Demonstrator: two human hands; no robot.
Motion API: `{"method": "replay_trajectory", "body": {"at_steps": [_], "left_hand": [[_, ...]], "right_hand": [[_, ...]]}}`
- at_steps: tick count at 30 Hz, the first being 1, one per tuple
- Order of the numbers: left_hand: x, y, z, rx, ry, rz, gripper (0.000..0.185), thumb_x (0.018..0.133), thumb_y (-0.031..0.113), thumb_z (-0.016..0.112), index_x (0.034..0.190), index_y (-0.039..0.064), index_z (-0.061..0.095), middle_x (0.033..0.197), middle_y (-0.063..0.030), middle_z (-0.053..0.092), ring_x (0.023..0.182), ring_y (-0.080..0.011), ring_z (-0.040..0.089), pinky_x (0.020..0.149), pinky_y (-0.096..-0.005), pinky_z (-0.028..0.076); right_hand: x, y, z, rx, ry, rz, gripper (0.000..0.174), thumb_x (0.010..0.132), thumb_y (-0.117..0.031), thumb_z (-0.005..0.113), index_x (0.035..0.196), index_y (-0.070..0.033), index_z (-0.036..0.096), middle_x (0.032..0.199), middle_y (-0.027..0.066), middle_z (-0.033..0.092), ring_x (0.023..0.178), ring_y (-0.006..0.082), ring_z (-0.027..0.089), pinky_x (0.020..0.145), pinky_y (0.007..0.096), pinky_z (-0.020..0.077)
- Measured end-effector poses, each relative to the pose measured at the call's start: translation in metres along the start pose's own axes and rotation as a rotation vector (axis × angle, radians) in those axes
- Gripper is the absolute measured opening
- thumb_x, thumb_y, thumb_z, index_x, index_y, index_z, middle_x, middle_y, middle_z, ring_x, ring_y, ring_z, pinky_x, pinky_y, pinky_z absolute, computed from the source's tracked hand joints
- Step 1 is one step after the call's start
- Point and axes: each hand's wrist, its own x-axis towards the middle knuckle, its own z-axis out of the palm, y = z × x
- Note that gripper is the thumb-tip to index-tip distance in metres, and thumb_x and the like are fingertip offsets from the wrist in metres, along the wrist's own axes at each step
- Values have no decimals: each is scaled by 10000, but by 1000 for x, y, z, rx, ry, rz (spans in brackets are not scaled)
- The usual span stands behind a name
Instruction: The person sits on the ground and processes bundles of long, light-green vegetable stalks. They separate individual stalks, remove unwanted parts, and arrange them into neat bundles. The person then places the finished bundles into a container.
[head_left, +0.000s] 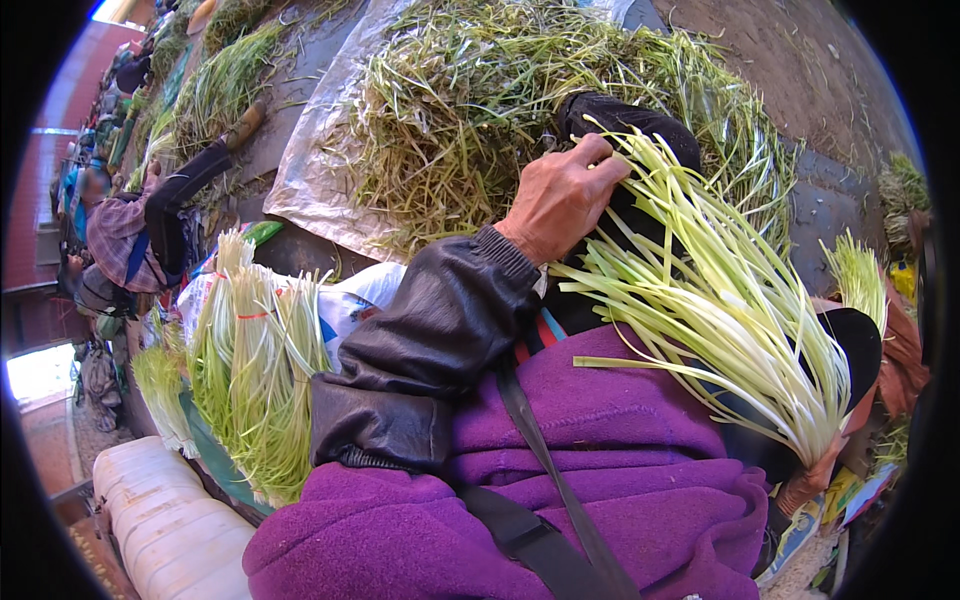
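A loose bunch of long green-and-white leafy vegetables (735, 292), which look like garlic chives, fans out across my lap. My right hand (814, 474), partly hidden at the lower right, grips the bunch by its white stalk ends. At the other end, my left hand (566, 191) has its thumb and fingers pinched on leaf tips at the bunch's edge. Beyond it, a big heap of loose green and withered yellowish leaves (450, 127) lies around my dark shoe (637, 124). The heap rests on a white plastic sheet (307, 172).
Tied bundles of the same vegetable (255, 360) stand at my left, beside a white ribbed container (169, 517). Another bundle (859, 277) stands at the right. A person in a checked shirt (124, 232) sits at the far left near another leaf heap (225, 90).
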Motion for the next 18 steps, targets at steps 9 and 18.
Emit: {"method": "replay_trajectory", "body": {"at_steps": [9, 18], "left_hand": [[-18, 0, -10, -282, -39, -120, 207, 819, -38, 621, 1010, 44, 619, 1009, -115, 666, 871, -326, 673, 723, -350, 554], [-22, -1, -9, -118, -83, -64, 239, 814, -17, 616, 1044, 48, 608, 975, -119, 636, 878, -320, 660, 737, -373, 545]], "right_hand": [[2, -4, 0, -64, 10, -17, 453, 908, -117, 629, 1337, -5, 536, 1239, 184, 637, 1114, 348, 641, 951, 386, 505], [0, 0, -2, -7, -33, 23, 447, 917, -123, 621, 1339, -6, 531, 1254, 186, 633, 1131, 348, 637, 956, 382, 504]]}}
